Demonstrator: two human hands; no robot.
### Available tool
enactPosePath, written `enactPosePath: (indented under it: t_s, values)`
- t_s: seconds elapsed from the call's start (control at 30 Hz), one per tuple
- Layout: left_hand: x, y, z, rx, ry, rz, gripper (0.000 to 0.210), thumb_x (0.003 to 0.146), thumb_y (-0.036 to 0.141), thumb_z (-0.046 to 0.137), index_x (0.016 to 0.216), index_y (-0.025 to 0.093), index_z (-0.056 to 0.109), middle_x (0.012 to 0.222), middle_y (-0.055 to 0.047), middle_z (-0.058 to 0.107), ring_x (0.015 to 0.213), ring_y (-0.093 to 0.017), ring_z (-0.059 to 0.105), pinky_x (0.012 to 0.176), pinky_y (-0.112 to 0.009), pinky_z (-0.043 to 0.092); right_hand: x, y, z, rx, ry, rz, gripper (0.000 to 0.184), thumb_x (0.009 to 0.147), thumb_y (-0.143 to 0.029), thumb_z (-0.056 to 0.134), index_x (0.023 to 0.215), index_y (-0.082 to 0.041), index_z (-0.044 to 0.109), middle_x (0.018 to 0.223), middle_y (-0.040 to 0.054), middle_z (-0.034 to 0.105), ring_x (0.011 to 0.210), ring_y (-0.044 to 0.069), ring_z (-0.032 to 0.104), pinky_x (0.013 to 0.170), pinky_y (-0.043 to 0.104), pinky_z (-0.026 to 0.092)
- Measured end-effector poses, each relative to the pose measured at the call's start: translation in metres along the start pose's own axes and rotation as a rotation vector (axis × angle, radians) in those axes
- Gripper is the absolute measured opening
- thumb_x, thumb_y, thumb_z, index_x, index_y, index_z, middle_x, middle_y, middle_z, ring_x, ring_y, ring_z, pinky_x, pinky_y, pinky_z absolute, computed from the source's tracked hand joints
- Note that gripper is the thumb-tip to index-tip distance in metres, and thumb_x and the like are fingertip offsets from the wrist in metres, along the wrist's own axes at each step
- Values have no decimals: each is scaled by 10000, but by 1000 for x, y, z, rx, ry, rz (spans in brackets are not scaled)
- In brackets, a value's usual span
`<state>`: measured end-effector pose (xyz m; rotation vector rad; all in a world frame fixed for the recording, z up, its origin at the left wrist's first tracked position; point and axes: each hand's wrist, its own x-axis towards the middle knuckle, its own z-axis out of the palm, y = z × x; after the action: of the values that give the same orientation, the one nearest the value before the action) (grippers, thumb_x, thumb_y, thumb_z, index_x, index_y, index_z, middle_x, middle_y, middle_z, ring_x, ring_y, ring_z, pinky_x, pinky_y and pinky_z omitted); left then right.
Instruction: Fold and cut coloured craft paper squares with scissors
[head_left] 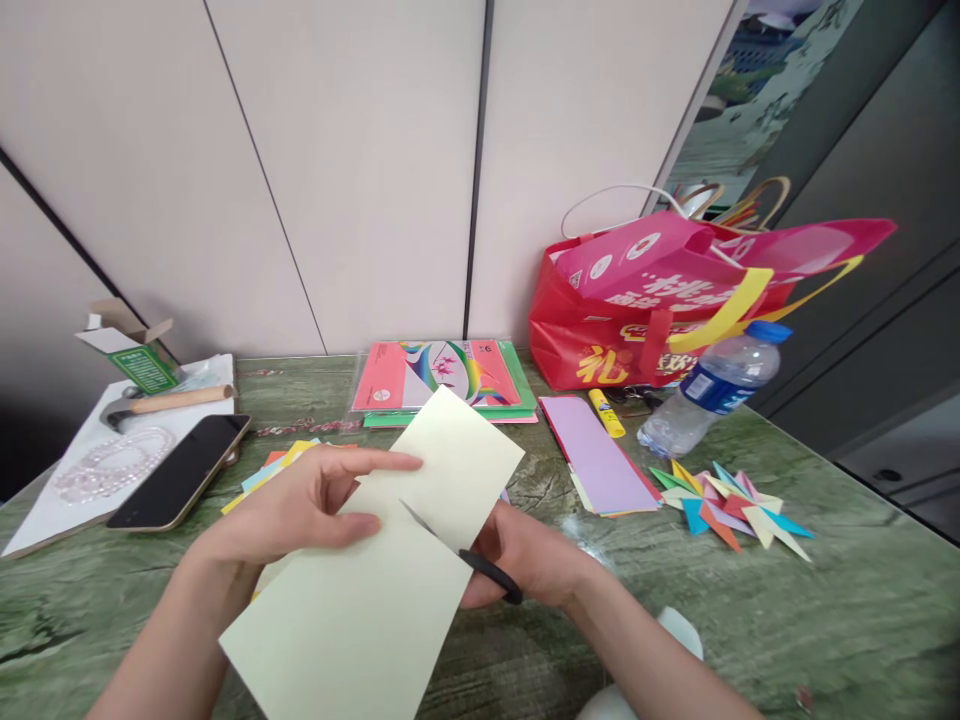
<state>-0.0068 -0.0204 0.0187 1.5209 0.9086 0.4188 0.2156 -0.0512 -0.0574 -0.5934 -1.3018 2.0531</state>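
Note:
A pale yellow sheet of paper (360, 630) is held up over the table, partly cut across from its right edge. My left hand (307, 500) grips its left side, thumb and forefinger lying on its face near the far end of the cut. Black-handled scissors (487, 572) are in my right hand (517, 550), with a blade showing in the slit between the two parts of the sheet. The right fingers are partly hidden behind the paper. Under and beyond my left hand lie coloured paper pieces (277, 465), partly covered.
Paper packs (442, 378) lie at the back, by a red bag (600, 340). On the right are lilac paper strips (596, 455), a glue stick (606, 413), a plastic bottle (716, 390) and a folded paper star (731, 505). A phone (180, 475) and sickle (176, 400) lie left.

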Motion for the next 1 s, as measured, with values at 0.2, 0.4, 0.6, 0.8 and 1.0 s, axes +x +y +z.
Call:
enactPosePath:
  t_s: [0.2,0.4,0.6,0.8,1.0]
  values:
    - [1,-2,-2,63,7,-10,533,722,271,620,1229,199,474,795,-61,663,605,-145,594,504,-215,460,1,2,1,0,12,-23,698,540,-204,777,1189,-192,518,1035,69,656,1010,249,568,885,383,430]
    - [1,-2,-1,81,9,-15,570,721,301,616,1253,174,456,821,-86,667,619,-165,607,503,-223,455,1,-1,3,-10,24,-11,662,559,-204,770,1176,-195,531,1075,71,642,1006,248,576,910,391,413]
    - [0,-1,0,65,9,-11,566,720,309,616,1249,183,455,835,-90,666,615,-166,605,506,-234,458,1,-3,7,-22,34,-23,646,555,-236,774,1158,-196,546,1030,58,664,990,243,587,900,376,421]
    - [-2,1,1,37,10,-21,569,712,317,622,1242,186,461,824,-88,665,625,-180,611,516,-250,467,0,-2,7,-41,37,-10,640,556,-236,772,1155,-196,549,1025,57,662,989,246,582,883,371,431]
    - [-2,-1,-1,13,-7,-8,558,719,293,620,1245,208,455,836,-78,657,647,-173,605,535,-254,472,1,-3,9,-52,50,0,654,534,-268,779,1145,-189,558,1006,55,666,968,252,587,866,362,436]
